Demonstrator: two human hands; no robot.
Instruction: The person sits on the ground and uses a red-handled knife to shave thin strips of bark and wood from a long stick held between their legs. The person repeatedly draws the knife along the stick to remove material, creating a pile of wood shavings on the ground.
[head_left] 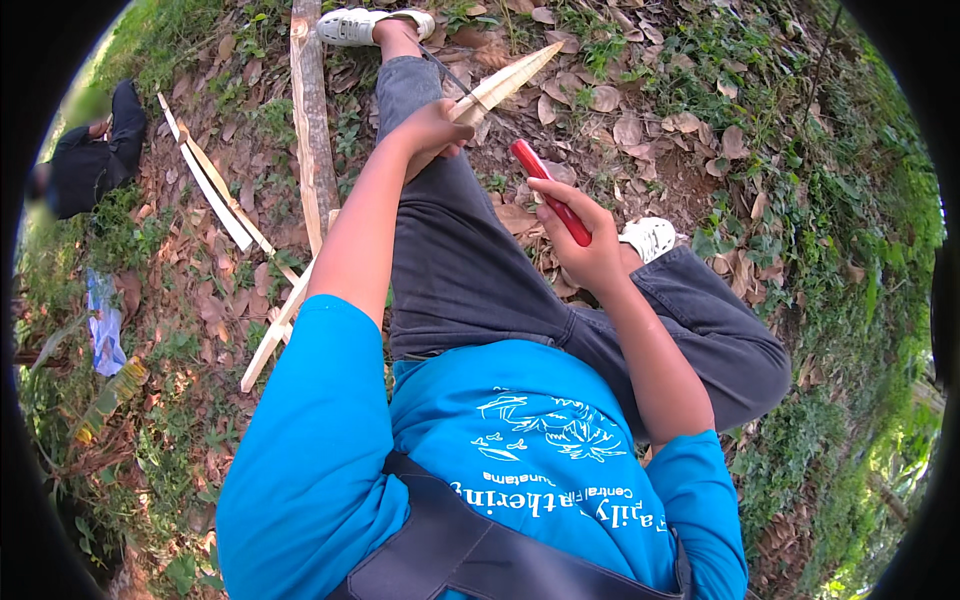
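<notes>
Support surface: bare ground (690,170), reddish-brown soil covered with dry brown leaves (640,125) and patches of low green plants (850,230).

Items lying directly on the ground:
- Pole (312,120): rough wooden trunk, running from 12 o'clock toward centre, left of the extended leg.
- Pale split slats (212,185): two long strips lying together at 10 o'clock, angled downward to the right.
- A further slat (275,335): at 9 o'clock near centre, slanting toward 7 o'clock.
- Blue-white cloth or plastic scrap (103,325): at 9 o'clock, near the rim.
- Seated person in dark clothing (95,150): at 10 o'clock, at the rim.

Denser green growth covers the ground from 2 to 5 o'clock.
</notes>
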